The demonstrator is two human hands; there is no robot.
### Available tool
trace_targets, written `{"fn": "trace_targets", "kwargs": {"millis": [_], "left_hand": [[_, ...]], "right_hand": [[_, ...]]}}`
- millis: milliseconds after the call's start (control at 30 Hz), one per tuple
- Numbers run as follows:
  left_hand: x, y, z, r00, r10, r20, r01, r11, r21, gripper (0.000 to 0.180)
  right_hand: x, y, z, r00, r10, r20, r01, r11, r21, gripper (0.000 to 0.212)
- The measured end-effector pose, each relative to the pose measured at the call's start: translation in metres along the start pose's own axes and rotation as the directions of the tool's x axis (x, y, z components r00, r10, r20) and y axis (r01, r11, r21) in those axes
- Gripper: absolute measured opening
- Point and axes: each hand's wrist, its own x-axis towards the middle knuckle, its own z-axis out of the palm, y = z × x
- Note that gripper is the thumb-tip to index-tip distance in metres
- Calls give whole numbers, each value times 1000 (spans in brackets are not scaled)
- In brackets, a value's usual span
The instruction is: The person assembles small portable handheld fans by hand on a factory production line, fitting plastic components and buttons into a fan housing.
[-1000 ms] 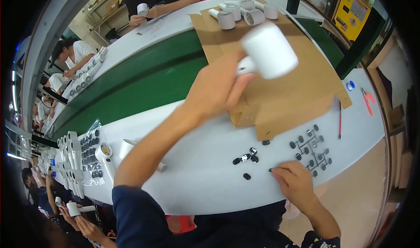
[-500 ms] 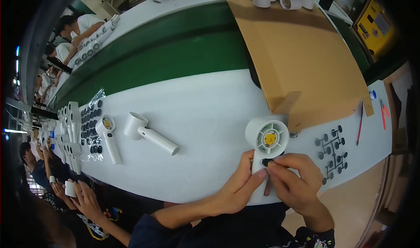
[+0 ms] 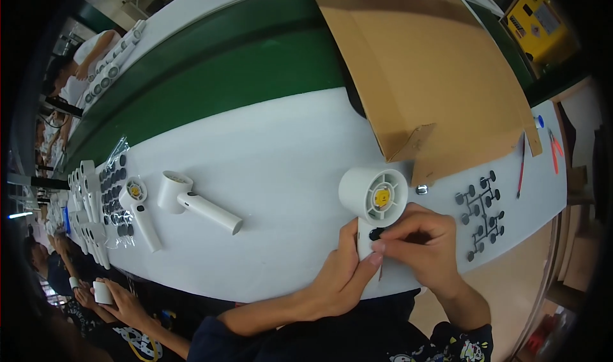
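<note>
My left hand [image 3: 335, 276] is closed round the handle of a white hair-dryer-shaped housing [image 3: 357, 196], held upright above the table. Spokes and a yellow core [image 3: 382, 197] show in its round open end, which faces right and toward me. Between thumb and forefinger, my right hand [image 3: 424, 247] pinches a small black oval piece [image 3: 376, 233] against the upper handle, just below the round head. Whether the piece is seated there I cannot tell, since the fingertips partly cover it. My left thumb lies against the handle close to my right fingertips.
Two similar housings [image 3: 214, 213] [image 3: 145, 225] lie to the left, beside a clear bag of black discs [image 3: 113, 193]. Dark round parts on a frame [image 3: 480, 216], a red stick [image 3: 522, 170] and red-handled pliers [image 3: 555, 151] are at right. Cardboard [image 3: 428, 75] stands behind; a co-worker's hand [image 3: 128, 304] is at left.
The whole view has shifted, so most things sit a little further left. The housing's head has turned slightly to the right; both hands keep their holds at the handle.
</note>
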Motion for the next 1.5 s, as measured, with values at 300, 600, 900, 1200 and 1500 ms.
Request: {"fn": "trace_targets", "kwargs": {"millis": [300, 600, 900, 1200, 1500], "left_hand": [[-2, -4, 2, 1000, 3, 29, 4, 974, -225, 47], [-2, -6, 2, 998, 53, 13, -50, 983, -175, 50], [-1, -4, 3, 991, 132, 15, -133, 990, 55, 48], [-1, 5, -4, 997, 58, -47, -72, 897, -437, 56], [3, 2, -12, 995, -50, -88, -6, 843, -538, 36]], "right_hand": [[-5, -2, 1, 860, -485, 156, 461, 610, -645, 20], [-5, 4, 4, 777, -607, 165, 538, 506, -674, 23], [1, -2, -5, 997, -82, 10, 83, 990, -115, 12], [-7, -30, -17, 996, -65, 60, 67, 997, -38, 27], [-30, -20, -296, 828, -162, -537, -409, 481, -776, 24]]}}
